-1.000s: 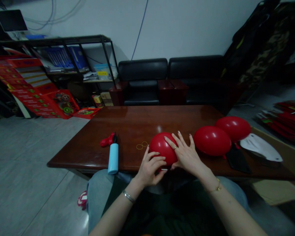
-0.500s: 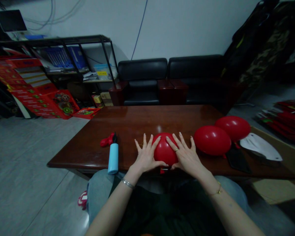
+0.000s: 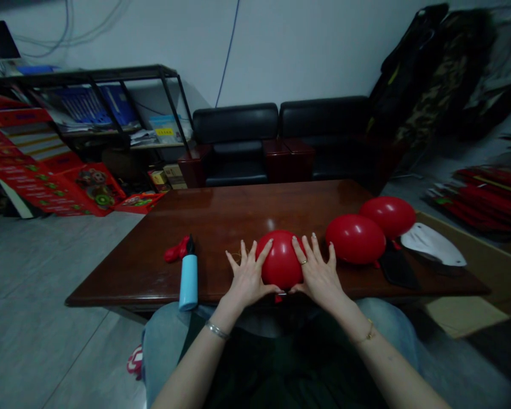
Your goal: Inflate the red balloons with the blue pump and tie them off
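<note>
A round red balloon (image 3: 281, 261) rests near the table's front edge, directly before me, with its knot end towards my body. My left hand (image 3: 249, 274) presses on its left side, fingers spread and thumb along the lower edge. On the opposite side, my right hand (image 3: 317, 270) grips it the same way, thumb low and fingers fanned. Two more inflated red balloons, a nearer one (image 3: 355, 239) and a farther one (image 3: 388, 217), lie to the right. To the left, a light blue hand pump (image 3: 189, 281) has its black nozzle by a deflated-looking red balloon (image 3: 176, 250).
The brown table (image 3: 238, 210) spans the front. At its right are a white mask-like piece (image 3: 434, 245), a dark flat object (image 3: 398, 268) and a cardboard box (image 3: 489, 266). Behind stand black sofas (image 3: 238, 125), a shelf (image 3: 123, 74) and stacked red boxes (image 3: 29, 182).
The view has swung slightly right, so everything appears farther left. Both hands stay on the balloon; the right fingers have shifted outward, showing more of its front.
</note>
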Available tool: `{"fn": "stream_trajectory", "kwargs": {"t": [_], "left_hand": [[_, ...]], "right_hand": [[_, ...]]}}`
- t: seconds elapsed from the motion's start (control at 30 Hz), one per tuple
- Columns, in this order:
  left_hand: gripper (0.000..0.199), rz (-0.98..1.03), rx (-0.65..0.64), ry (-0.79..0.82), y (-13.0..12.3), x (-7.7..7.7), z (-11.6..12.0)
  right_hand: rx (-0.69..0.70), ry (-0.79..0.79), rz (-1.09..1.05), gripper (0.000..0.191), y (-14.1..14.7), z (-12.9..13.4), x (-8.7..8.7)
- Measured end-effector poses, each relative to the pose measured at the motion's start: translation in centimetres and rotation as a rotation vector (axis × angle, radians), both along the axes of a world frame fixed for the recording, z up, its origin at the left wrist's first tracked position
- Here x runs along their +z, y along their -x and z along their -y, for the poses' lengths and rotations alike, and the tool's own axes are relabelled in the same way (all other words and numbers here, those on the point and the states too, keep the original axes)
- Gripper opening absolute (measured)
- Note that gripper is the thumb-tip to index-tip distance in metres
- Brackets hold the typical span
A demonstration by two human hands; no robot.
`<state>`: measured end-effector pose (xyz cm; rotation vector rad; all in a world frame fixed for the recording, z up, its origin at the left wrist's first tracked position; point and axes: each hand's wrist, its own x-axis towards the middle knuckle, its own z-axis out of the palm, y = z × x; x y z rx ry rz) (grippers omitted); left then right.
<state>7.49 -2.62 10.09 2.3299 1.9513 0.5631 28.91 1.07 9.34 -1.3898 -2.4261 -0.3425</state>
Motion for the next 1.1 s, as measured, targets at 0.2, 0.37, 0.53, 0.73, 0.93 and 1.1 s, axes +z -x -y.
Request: {"fn": "stream_trajectory", "kwargs": {"t": [0.2,0.37,0.53,0.73,0.93,1.1], "left_hand": [[0.128,0.001,-0.021,-0.041,-0.3,0.0,-0.2],[0.126,0.004,-0.028,-0.063,-0.6,0.0,-0.3],[0.126,-0.013,-0.025,-0.082,-0.7,0.2,-0.8],[0.126,-0.030,-0.024,-0.132,-0.9,1.0,-1.9],[0.124,-0.039,-0.043,-0.165,-1.4,1.9,-3.9],[0.123,-0.042,-0.059,-0.190,-2.2,2.7,-6.1]], "right_hand": [[0.016,-0.020,-0.029,0.134,-0.1,-0.1,-0.1],[0.032,-0.004,-0.058,0.132,-0.3,-0.1,0.0],[0.008,-0.038,-0.052,0.128,-0.2,-0.4,0.1],[0.005,-0.048,-0.051,0.125,-0.4,-1.5,0.9],[-0.021,-0.067,-0.055,0.126,-0.8,-3.1,2.1],[-0.055,-0.080,-0.054,0.128,-1.6,-4.6,3.0]]}}
